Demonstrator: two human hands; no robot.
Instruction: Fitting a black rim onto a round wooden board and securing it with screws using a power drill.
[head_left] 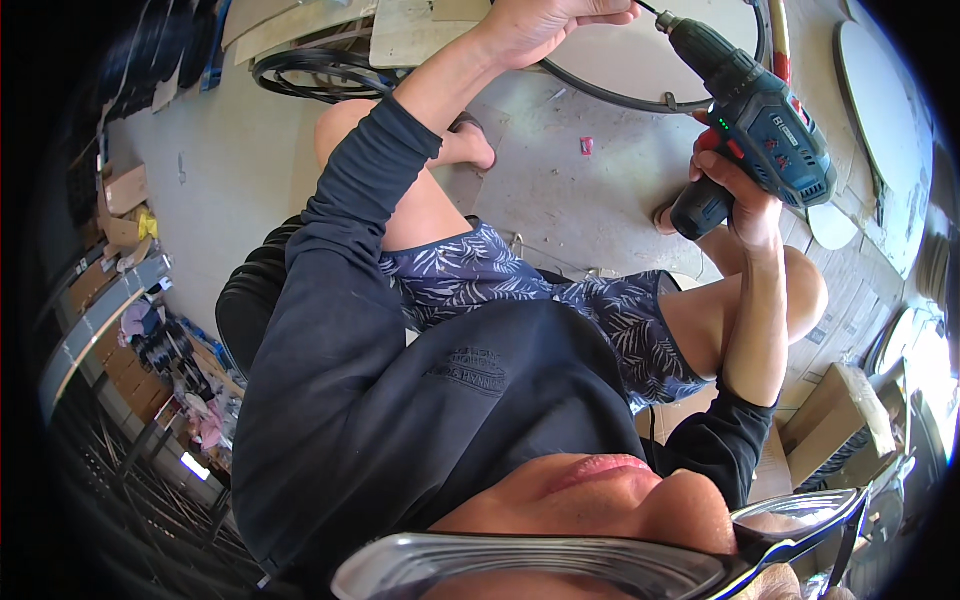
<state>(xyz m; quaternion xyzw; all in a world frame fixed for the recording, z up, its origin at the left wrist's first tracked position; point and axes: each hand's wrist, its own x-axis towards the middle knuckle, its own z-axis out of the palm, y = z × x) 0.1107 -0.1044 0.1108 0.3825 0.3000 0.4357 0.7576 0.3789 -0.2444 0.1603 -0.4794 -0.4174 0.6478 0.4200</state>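
Observation:
My right hand (738, 185) is wrapped round the grip of a dark teal and black cordless drill (770, 130), a finger at its red trigger. The drill tilts up and to the left, with a thin dark bit in its chuck. My left hand (545, 25) is at the top edge, fingers pressed together close to the bit's tip. What these fingers hold, if anything, cannot be made out. Beneath the bit lies a round pale panel (640, 62) with a black rim; its far side is cut off by the frame.
Black hoops (320, 75) lie at the upper left beside pale boards (410, 40). Another pale oval panel (885, 90) is at the far right. A small red packet (587, 146) lies on the grey floor. Cardboard boxes (125, 195) stand left, and an open carton (840, 415) lower right.

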